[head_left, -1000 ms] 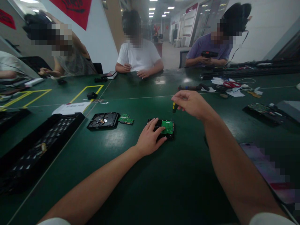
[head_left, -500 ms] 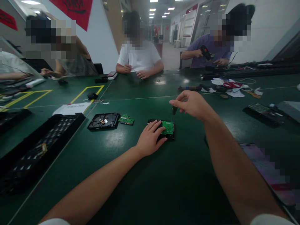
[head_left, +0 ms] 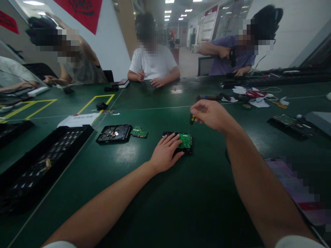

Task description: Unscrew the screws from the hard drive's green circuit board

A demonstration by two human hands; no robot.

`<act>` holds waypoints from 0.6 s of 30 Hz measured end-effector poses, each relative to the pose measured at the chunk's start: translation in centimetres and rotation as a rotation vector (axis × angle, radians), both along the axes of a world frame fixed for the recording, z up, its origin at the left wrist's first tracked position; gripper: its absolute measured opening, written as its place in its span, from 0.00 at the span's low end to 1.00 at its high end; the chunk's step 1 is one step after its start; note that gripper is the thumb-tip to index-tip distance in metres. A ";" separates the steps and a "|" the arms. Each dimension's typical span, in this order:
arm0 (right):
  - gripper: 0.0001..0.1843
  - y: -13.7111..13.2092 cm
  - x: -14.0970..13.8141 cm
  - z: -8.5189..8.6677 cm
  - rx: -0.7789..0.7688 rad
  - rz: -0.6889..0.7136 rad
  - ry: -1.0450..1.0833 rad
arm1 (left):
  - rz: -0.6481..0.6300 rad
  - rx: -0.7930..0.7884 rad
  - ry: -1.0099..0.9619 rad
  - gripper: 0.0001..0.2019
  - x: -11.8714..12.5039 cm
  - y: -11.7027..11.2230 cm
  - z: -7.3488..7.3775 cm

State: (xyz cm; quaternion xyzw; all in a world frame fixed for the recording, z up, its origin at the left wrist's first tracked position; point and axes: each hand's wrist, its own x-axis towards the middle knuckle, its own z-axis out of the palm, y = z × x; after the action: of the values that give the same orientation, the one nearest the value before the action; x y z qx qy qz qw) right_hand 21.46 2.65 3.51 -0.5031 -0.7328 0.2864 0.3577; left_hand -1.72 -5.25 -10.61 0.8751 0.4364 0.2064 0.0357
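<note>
A black hard drive with a green circuit board lies under my left hand. That hand rests on its left part with the fingers stretched over the top and the thumb along the near edge. My right hand is closed around the dark and yellow handle of a screwdriver, held upright above the drive. Its thin shaft points down at the board's far right corner; whether the tip touches a screw is too small to tell. Left of them lie a second black hard drive and a loose green circuit board.
A long black tray with small parts stands on the left. Another drive lies at the right, near papers and cables. A dark tool lies beyond my right hand. Several people work across the green table.
My right hand has shifted slightly to the right and turned a little on the screwdriver. My left hand and the drive stay put. The person at far right has raised their power tool.
</note>
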 end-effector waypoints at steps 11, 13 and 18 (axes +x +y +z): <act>0.06 -0.2 -0.3 -0.2 0.123 -0.075 -0.102 | 0.003 -0.003 0.010 0.24 0.1 -0.1 0.2; 0.10 -0.1 -0.4 -0.3 0.090 -0.017 -0.076 | 0.006 -0.008 0.015 0.25 0.1 0.0 0.1; 0.14 0.4 -0.6 -0.7 -0.124 0.057 0.123 | 0.005 -0.021 0.021 0.26 0.1 0.0 0.1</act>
State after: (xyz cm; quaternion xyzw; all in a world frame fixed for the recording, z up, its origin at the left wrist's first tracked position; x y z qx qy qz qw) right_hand 20.84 3.06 2.79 -0.4848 -0.7044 0.3714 0.3618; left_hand -1.65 -5.26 -10.53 0.8756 0.4412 0.1926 0.0399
